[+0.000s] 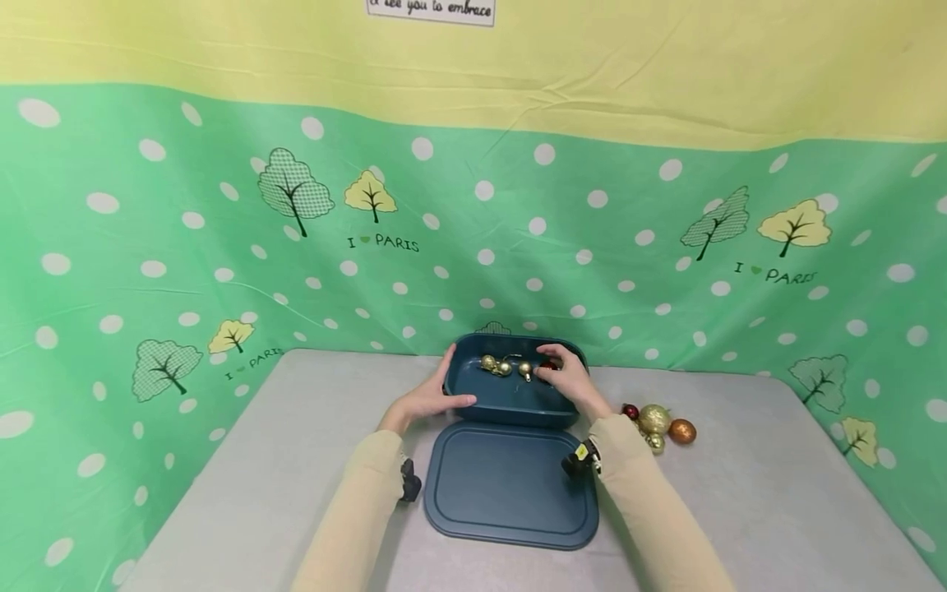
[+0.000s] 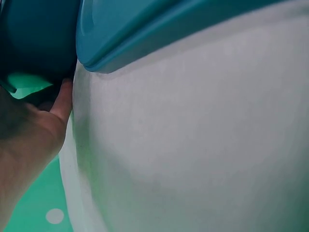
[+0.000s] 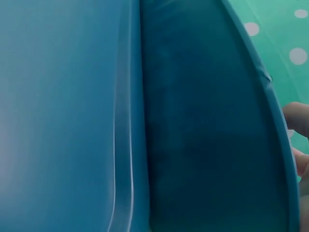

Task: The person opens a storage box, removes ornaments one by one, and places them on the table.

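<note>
A dark blue rectangular box [image 1: 510,400] stands open at the back of the table. My left hand [image 1: 427,398] grips its left end, thumb along the front and fingers at the left side. In the left wrist view, that hand [image 2: 41,123] is against the box's wall. My right hand [image 1: 570,376] is over the box's right part, its curled fingers around a dark red bauble [image 1: 548,367], partly hidden. Several small gold baubles [image 1: 505,368] lie inside the box. In the right wrist view, only fingertips [image 3: 297,118] show past the box's rim.
A matching blue lid [image 1: 512,485] lies flat in front of the box. To the right, beside my right forearm, is a group of baubles: a large gold one [image 1: 654,419], a copper one [image 1: 682,432], a red one [image 1: 630,411] and smaller gold ones. A green polka-dot cloth [image 1: 518,271] hangs behind the table.
</note>
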Demonstrator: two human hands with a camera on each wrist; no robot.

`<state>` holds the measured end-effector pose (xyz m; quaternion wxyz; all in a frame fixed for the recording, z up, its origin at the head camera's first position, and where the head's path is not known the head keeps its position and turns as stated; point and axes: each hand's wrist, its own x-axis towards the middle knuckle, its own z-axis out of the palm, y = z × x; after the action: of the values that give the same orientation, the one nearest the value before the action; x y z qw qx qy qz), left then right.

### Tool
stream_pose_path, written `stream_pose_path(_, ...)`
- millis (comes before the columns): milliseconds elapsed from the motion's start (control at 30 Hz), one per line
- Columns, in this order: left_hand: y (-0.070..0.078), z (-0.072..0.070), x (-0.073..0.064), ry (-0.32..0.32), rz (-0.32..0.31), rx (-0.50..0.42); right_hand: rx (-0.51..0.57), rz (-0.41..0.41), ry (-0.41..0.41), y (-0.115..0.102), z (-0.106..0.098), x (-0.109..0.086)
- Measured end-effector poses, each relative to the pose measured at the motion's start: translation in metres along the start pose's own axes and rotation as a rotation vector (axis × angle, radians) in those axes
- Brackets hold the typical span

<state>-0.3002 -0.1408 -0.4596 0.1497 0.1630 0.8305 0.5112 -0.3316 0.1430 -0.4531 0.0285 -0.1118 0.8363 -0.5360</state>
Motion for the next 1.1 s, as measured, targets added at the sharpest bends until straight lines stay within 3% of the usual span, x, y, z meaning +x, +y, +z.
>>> stream_pose_path(133, 0.017, -0.001, -0.01, -0.023, -0.003, 0.008, -0.02, 0.023, -0.008, 0.001, 0.002, 0.001)
stream_pose_path(233, 0.019, -0.001, -0.011, -0.021, -0.006, 0.006, -0.042, 0.02, -0.025, 0.001, 0.003, 0.001)
stream_pose_path(567, -0.015, 0.003, 0.008, 0.023, 0.005, 0.001, -0.082, 0.017, -0.145, 0.0, 0.008, 0.001)
stream_pose_path(1100, -0.016, 0.004, 0.006, 0.036, 0.0, 0.004, -0.085, -0.052, -0.395, -0.002, 0.006, 0.0)
